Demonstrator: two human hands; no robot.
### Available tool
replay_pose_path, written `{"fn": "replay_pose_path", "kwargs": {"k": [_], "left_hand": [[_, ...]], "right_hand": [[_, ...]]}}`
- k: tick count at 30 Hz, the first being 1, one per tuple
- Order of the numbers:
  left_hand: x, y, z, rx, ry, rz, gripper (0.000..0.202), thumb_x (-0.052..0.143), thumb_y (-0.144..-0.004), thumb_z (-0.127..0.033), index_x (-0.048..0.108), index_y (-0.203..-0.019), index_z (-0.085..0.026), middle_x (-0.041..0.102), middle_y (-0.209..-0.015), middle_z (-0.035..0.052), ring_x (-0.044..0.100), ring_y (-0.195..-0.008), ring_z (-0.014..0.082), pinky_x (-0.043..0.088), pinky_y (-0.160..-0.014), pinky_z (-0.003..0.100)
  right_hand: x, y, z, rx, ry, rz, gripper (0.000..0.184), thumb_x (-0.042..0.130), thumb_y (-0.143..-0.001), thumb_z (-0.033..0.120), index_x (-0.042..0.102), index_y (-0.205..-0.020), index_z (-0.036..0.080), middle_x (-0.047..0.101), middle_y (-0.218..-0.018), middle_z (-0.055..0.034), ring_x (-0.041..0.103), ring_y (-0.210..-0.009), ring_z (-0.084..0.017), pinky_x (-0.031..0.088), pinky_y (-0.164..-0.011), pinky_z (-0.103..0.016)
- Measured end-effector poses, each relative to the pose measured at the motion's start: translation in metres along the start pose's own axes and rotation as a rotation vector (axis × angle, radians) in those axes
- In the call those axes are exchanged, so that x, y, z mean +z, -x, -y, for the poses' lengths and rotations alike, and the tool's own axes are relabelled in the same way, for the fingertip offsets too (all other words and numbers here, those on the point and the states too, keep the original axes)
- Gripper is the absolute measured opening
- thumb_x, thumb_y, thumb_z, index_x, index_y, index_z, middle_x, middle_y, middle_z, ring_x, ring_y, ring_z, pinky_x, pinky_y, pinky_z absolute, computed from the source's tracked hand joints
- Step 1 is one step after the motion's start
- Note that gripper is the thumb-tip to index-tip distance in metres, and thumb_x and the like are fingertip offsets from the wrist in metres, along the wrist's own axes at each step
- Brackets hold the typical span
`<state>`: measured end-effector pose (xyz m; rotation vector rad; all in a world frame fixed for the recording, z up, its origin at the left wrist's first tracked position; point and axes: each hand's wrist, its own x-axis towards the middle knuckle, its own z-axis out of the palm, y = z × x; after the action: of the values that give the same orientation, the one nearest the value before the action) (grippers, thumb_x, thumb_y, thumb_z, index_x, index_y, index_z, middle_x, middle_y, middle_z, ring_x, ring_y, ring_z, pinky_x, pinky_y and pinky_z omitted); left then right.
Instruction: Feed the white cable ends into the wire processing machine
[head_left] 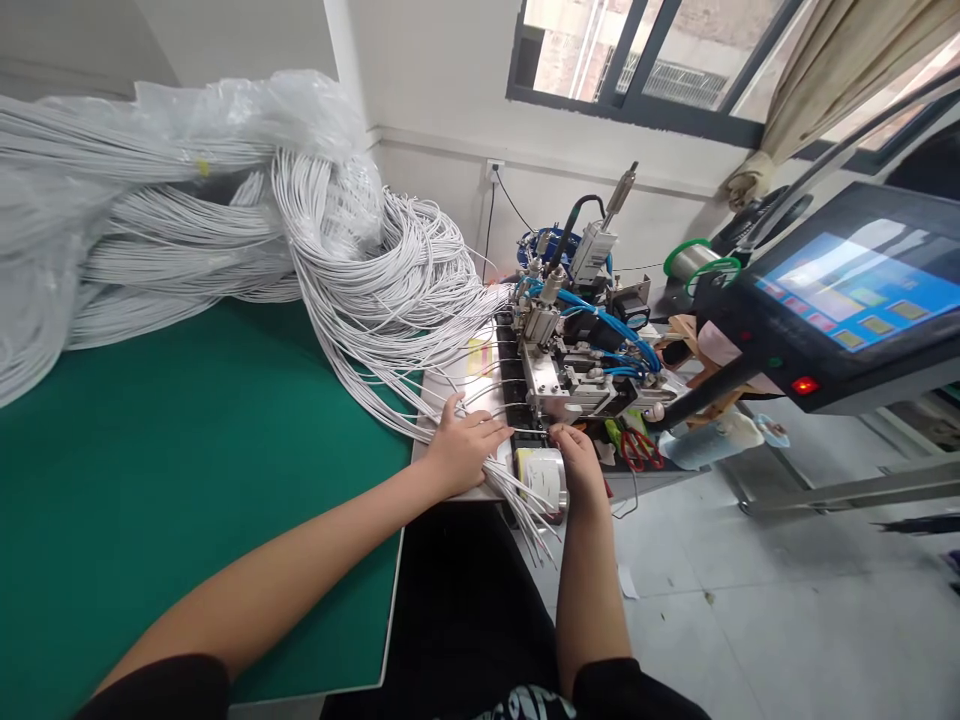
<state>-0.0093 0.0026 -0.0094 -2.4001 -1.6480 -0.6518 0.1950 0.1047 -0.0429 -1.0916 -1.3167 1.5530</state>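
My right hand (pixel 579 462) pinches the end of a white cable (pixel 531 431) at the front of a bench machine (pixel 555 370). That cable runs level from the fingertips of my left hand (pixel 466 447), which lies over the cables with its fingers stretched and its thumb apart. Several more white cables rest side by side across the black slotted strip (pixel 513 375) of the machine. Below my left hand, a bunch of loose cable ends (pixel 525 500) hangs past the plate's edge. A roll with a white label (pixel 541 475) sits between my hands.
A large heap of white cables (pixel 420 260), partly under clear plastic (pixel 315 110), covers the back of the green table (pixel 187 430). To the right are a control screen (pixel 862 290), red-handled scissors (pixel 641 450), a plastic bottle (pixel 712 440) and a green-rimmed wire spool (pixel 697 263).
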Motion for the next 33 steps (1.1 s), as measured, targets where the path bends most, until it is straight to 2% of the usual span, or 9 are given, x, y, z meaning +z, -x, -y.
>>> {"fn": "replay_pose_path", "kwargs": {"k": [9, 16, 22, 26, 33], "left_hand": [[-0.004, -0.001, -0.001, -0.012, 0.006, 0.041, 0.051, 0.055, -0.072, -0.011, 0.060, -0.121, -0.022, 0.067, -0.120, 0.0054, 0.056, -0.111, 0.0236, 0.013, -0.110, 0.052], [-0.003, -0.002, 0.000, 0.002, 0.006, 0.051, 0.051, 0.055, -0.071, -0.010, 0.059, -0.121, -0.020, 0.067, -0.120, 0.0064, 0.056, -0.111, 0.0233, 0.019, -0.108, 0.050], [0.001, -0.001, 0.000, -0.031, -0.025, -0.004, 0.045, 0.057, -0.077, -0.016, 0.059, -0.122, -0.019, 0.060, -0.131, 0.0091, 0.051, -0.122, 0.0258, 0.019, -0.109, 0.051], [0.000, -0.001, -0.002, -0.037, -0.036, -0.032, 0.046, 0.057, -0.078, -0.015, 0.058, -0.124, -0.020, 0.060, -0.131, 0.0093, 0.050, -0.123, 0.0262, 0.019, -0.109, 0.052], [-0.002, -0.001, -0.002, -0.023, -0.035, -0.069, 0.040, 0.052, -0.082, -0.014, 0.059, -0.121, -0.019, 0.066, -0.118, 0.0085, 0.054, -0.114, 0.0248, 0.022, -0.106, 0.051]], "right_hand": [[-0.008, 0.018, 0.006, -0.130, 0.233, -0.051, 0.038, 0.066, -0.075, 0.051, 0.054, -0.062, 0.018, 0.046, -0.057, 0.0029, 0.037, -0.054, -0.011, 0.029, -0.050, -0.024], [-0.012, 0.039, 0.030, -0.267, 0.452, -0.087, 0.037, 0.060, -0.083, 0.051, 0.061, -0.069, 0.017, 0.053, -0.060, 0.0004, 0.044, -0.056, -0.013, 0.033, -0.053, -0.025], [-0.013, 0.063, 0.048, -0.300, 0.577, -0.012, 0.033, 0.058, -0.086, 0.047, 0.065, -0.074, 0.017, 0.057, -0.062, -0.0014, 0.048, -0.057, -0.015, 0.036, -0.053, -0.026], [-0.001, 0.073, 0.056, -0.392, 0.673, 0.074, 0.027, 0.057, -0.088, 0.042, 0.066, -0.078, 0.018, 0.062, -0.069, -0.0036, 0.052, -0.061, -0.016, 0.039, -0.058, -0.028], [0.043, 0.076, 0.062, -0.575, 0.886, 0.217, 0.018, 0.057, -0.089, 0.035, 0.069, -0.083, 0.022, 0.066, -0.077, -0.0052, 0.057, -0.076, -0.021, 0.040, -0.069, -0.031]]}}
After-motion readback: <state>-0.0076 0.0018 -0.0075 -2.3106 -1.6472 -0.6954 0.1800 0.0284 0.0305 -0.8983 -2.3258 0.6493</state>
